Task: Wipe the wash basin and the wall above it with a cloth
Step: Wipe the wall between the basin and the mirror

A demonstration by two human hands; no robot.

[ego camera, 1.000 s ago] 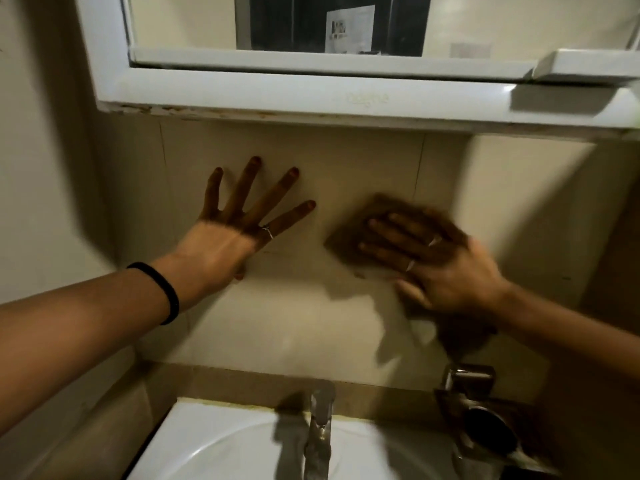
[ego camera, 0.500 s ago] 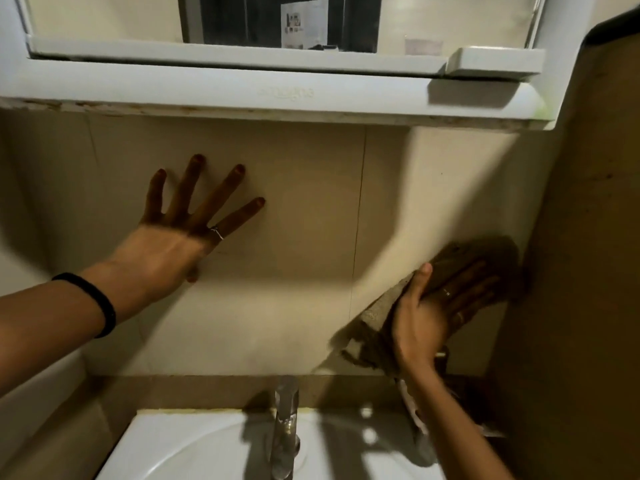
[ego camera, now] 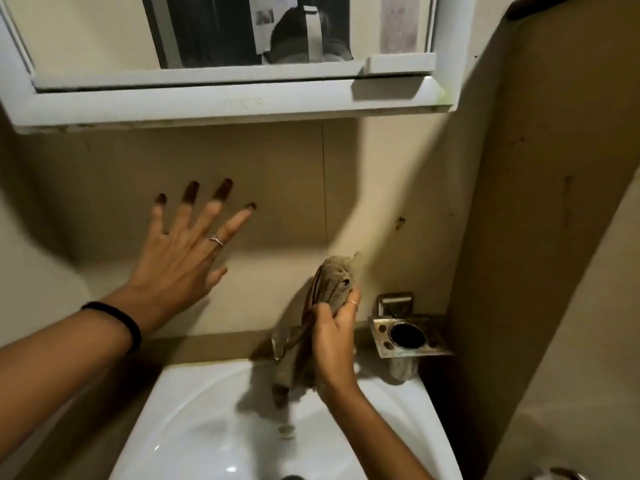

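Here the cloth (ego camera: 333, 284), brown and bunched, is gripped in the right hand (ego camera: 334, 337), whose fingers (ego camera: 351, 304) curl closed around its upper part; a ring shows on one of them. The top of the cloth stands up above the fist, close to the wall (ego camera: 277, 168) just right of a vertical tile joint, though contact with the wall cannot be judged. Its lower end hangs down past the palm, over the tap (ego camera: 280, 342) and the rear of the basin (ego camera: 207, 427). The tap is partly hidden behind cloth and hand. The basin is white and glossy, set below a brown ledge at the foot of the wall.

The left hand (ego camera: 183, 258) lies flat against the wall to the left, well apart from the cloth, with fingers spread wide and holding nothing. It wears a ring, and a black band (ego camera: 119, 322) circles the wrist. The fingertips fall in shadow.

To the right of the right hand, a metal holder (ego camera: 408, 336) with one large round opening and smaller holes is fixed to the wall beside the corner. Above both hands runs the white frame of a mirror cabinet (ego camera: 225, 102), casting a broad shadow on the tiles. A side wall (ego camera: 536, 202) closes the scene on the right.
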